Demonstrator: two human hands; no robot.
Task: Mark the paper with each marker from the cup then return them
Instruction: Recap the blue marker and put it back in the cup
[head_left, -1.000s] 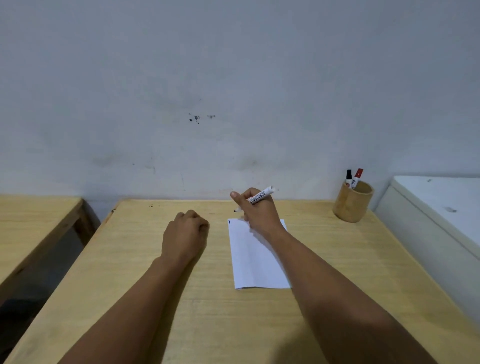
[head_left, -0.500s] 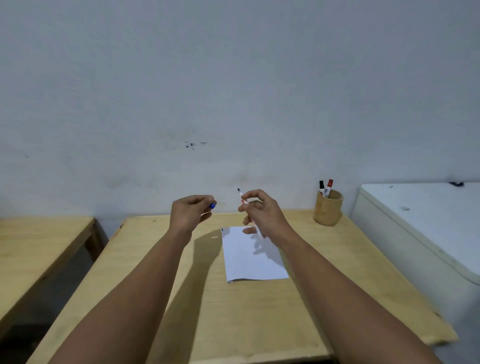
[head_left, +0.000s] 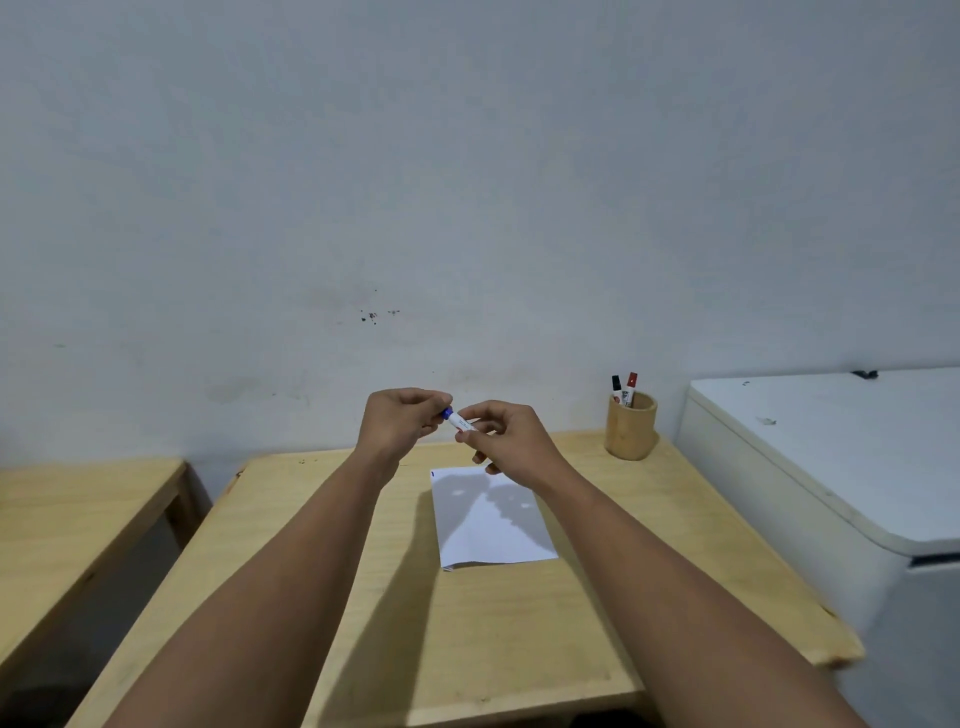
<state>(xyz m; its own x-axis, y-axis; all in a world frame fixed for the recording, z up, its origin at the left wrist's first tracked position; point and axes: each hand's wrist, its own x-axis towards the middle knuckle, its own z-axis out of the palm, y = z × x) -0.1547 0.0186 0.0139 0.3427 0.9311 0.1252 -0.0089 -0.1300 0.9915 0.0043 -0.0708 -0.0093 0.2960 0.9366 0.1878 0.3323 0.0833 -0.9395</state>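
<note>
Both hands are raised above the far end of the wooden table (head_left: 519, 649). My right hand (head_left: 511, 439) grips the white barrel of a blue marker (head_left: 461, 423). My left hand (head_left: 397, 421) pinches the blue cap (head_left: 446, 413), which meets the marker's end. A white sheet of paper (head_left: 493, 525) lies flat below them, with a small blue mark (head_left: 432, 474) at its far left corner. At the table's far right a wooden cup (head_left: 630, 434) holds a black marker (head_left: 616, 388) and a red marker (head_left: 630, 387).
A second wooden table (head_left: 78, 514) stands to the left across a dark gap. A white chest-like appliance (head_left: 831, 467) is close on the right of the table. A plain grey wall lies just behind the table.
My hands lifted off the paper and came together. The left hand's blue cap now touches the marker tip; half a second ago the two were apart. The view has pulled back.
</note>
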